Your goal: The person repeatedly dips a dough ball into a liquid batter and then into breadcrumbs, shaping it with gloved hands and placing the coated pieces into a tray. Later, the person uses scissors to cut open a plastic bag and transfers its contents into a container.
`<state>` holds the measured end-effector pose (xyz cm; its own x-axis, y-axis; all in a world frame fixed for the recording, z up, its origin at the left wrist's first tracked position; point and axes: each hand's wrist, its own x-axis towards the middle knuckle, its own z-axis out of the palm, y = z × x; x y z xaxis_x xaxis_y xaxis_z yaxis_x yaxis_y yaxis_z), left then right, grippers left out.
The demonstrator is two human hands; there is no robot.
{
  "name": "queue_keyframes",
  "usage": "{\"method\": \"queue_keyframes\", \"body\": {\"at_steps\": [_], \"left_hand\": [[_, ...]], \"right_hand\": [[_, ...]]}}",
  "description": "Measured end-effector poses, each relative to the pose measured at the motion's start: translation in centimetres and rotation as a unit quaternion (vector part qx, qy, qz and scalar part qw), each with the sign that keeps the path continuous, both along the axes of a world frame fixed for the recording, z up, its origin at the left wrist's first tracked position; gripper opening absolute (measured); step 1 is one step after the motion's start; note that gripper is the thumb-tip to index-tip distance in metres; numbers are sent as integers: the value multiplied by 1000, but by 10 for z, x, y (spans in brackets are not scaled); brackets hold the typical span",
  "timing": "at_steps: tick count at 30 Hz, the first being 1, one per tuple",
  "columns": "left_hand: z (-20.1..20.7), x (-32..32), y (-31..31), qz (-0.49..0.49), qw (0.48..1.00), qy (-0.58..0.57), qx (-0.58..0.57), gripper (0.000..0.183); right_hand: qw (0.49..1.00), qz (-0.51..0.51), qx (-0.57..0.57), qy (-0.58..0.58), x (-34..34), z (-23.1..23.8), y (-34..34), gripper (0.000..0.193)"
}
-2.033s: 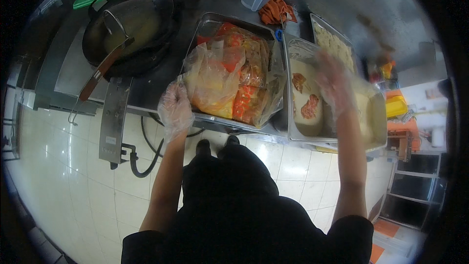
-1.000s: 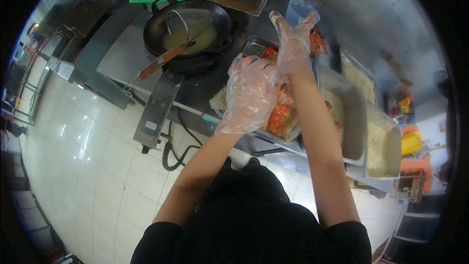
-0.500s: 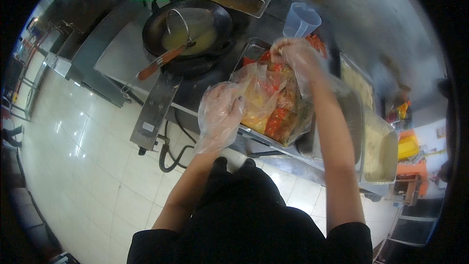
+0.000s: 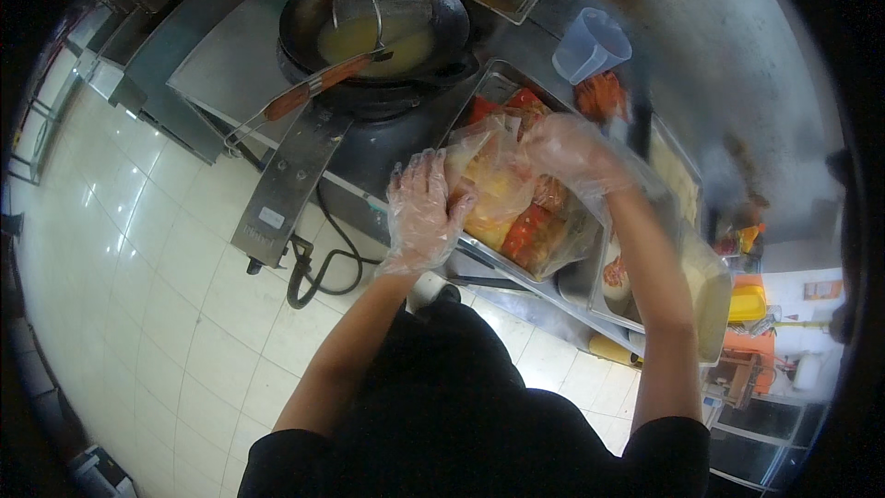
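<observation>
A metal tray [image 4: 501, 72] holds several bags of food in red and yellow-brown. On top lies a clear plastic bag [image 4: 486, 166] with yellowish contents. My left hand [image 4: 421, 212], in a clear plastic glove, spreads its fingers at the tray's left edge, its thumb beside the bag. Over the tray's right side, my right hand [image 4: 573, 149], gloved too, reaches toward the top of that bag. Its fingers are smeared and partly hidden, so a hold on the plastic cannot be made out. Red-sauced bags [image 4: 529, 232] show below it.
A black wok [image 4: 304, 32] with yellowish liquid and a wooden-handled strainer [image 4: 318, 86] stands at far left. Behind the tray are a clear plastic jug [image 4: 590, 44] and a reddish-orange heap [image 4: 602, 97]. More metal pans [image 4: 705, 300] line the right. A cable [image 4: 346, 235] hangs below the counter.
My left hand's fingers have spread out beside the bag. My right hand has come down and closer to the bag from near the jug. The whole view has shifted slightly.
</observation>
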<state>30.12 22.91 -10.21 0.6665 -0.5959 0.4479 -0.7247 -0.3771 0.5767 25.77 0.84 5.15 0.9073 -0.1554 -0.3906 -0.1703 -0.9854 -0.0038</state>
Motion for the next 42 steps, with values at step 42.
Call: {"method": "queue_keyframes", "body": {"at_steps": [42], "left_hand": [[-10,-4,-6,24,999,-21,30,58]], "right_hand": [[659,-384,588,-269,-103,4,-37,38]]}}
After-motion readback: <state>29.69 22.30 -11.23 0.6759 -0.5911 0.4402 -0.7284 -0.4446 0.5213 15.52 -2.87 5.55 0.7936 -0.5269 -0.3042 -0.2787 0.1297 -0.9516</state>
